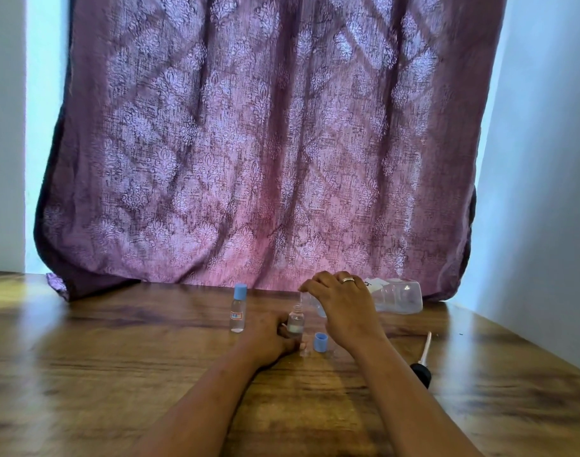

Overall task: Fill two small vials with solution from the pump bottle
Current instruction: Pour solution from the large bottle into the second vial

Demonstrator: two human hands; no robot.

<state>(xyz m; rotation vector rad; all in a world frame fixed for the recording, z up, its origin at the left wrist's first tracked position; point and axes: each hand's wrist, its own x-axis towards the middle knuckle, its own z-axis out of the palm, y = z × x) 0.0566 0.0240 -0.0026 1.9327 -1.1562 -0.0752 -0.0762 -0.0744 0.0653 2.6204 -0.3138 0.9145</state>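
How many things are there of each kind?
Small vials: 2 (capped vial, open vial)
Loose blue cap: 1
Large clear bottle: 1
Dropper: 1
Total: 5

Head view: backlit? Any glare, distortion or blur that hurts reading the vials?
Head view: backlit through the curtain, which glows pink. There is a sheen on the table at far left, and wide-angle bend leans the curtain edges and walls. The open vial in the left hand and the pump bottle under the right hand are clear and soft-edged, so the liquid level is hard to read.
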